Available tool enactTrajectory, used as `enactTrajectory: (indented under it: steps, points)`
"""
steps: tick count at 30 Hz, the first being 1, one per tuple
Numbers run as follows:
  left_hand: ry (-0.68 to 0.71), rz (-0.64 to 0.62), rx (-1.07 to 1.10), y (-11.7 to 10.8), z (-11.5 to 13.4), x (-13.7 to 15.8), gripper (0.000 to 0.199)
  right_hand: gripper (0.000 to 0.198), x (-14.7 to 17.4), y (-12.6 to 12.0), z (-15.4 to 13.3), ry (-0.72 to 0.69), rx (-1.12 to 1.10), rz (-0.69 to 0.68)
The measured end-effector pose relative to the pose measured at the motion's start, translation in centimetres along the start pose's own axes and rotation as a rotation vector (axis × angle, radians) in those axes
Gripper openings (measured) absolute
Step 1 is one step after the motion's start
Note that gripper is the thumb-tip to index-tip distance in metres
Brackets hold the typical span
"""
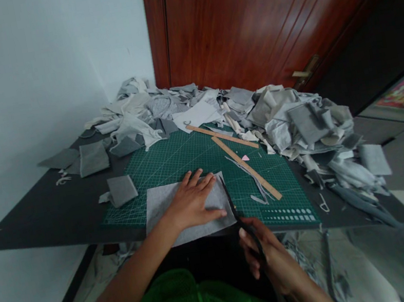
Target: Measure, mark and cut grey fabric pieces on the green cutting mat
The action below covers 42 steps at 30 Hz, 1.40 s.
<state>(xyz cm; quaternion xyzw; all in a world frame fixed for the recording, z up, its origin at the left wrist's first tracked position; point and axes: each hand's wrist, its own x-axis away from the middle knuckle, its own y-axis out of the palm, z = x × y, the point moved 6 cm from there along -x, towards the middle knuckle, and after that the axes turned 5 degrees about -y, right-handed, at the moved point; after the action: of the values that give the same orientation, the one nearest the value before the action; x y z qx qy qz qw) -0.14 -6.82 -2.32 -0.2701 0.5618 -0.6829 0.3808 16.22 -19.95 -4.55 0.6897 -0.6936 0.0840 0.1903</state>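
Observation:
My left hand (pixel 197 201) lies flat with spread fingers on a piece of grey fabric (pixel 158 203), pressing it to the green cutting mat (pixel 179 155). In my right hand (pixel 262 249) are black-handled scissors (pixel 255 238), gripped at the near edge of the mat. Their dark blades run along the right edge of the fabric. Thin cut strips of grey fabric (pixel 259 188) lie on the mat to the right, beside a wooden ruler (pixel 250 171). A second wooden ruler (pixel 223 136) lies farther back.
Heaps of grey and white fabric scraps (pixel 297 113) cover the back and right of the dark table (pixel 48 209). Small stacks of grey fabric squares (pixel 94 158) sit at the left. A white wall (pixel 35 71) and a brown wooden door (pixel 226 22) stand close behind.

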Motion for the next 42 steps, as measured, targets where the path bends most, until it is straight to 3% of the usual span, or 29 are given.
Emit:
enactTrajectory:
  steps: [37,42]
  points:
    - [0.005,0.006,0.031,-0.17,0.05,0.22,0.105,0.065,0.35,0.12,0.02,-0.074,0.003,-0.005]
    - [0.008,0.009,0.027,-0.18,0.03,0.23,0.105,0.07,0.3,-0.05,-0.1,-0.033,-0.014,0.013]
